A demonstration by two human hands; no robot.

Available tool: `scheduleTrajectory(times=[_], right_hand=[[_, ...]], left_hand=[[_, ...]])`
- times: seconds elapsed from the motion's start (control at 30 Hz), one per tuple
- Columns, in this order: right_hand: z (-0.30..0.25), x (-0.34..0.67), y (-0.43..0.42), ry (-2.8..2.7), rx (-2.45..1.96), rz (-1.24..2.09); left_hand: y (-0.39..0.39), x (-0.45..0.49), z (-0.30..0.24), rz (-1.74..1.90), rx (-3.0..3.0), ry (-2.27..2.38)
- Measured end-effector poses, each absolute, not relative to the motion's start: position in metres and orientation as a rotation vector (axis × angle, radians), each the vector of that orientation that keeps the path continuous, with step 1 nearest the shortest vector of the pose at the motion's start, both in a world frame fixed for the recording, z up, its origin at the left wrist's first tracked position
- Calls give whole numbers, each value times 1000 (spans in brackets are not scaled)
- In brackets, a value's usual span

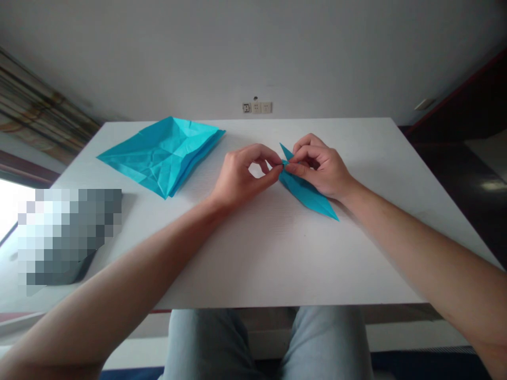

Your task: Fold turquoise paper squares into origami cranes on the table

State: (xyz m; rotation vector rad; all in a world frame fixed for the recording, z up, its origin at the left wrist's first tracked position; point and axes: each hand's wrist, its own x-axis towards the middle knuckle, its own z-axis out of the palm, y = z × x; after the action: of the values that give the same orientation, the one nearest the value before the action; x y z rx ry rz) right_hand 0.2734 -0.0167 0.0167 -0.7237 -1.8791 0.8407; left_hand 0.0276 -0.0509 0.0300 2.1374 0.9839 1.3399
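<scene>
A small folded piece of blue paper (307,193) is held between my two hands, right of the table's middle. One long point of it runs toward me to the right; a shorter point sticks up behind my fingers. My left hand (249,171) pinches the paper's left edge between thumb and forefinger. Close beside it, my right hand (320,163) grips the paper with thumb and bent fingers, covering part of it. The fold right at the fingertips is hidden.
A larger creased sheet of blue paper (158,153), partly folded in layers, lies at the table's back left. On the left edge stands a blurred-out grey object (75,237). The white table (253,264) reaches back to a wall with sockets (256,107).
</scene>
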Motion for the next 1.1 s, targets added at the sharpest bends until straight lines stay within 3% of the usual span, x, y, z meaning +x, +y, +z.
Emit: scheduleTrajectory(times=[1.1], right_hand=[[17, 273, -16, -1857, -768, 835]], left_hand=[[-49, 29, 24, 1341, 2086, 881]])
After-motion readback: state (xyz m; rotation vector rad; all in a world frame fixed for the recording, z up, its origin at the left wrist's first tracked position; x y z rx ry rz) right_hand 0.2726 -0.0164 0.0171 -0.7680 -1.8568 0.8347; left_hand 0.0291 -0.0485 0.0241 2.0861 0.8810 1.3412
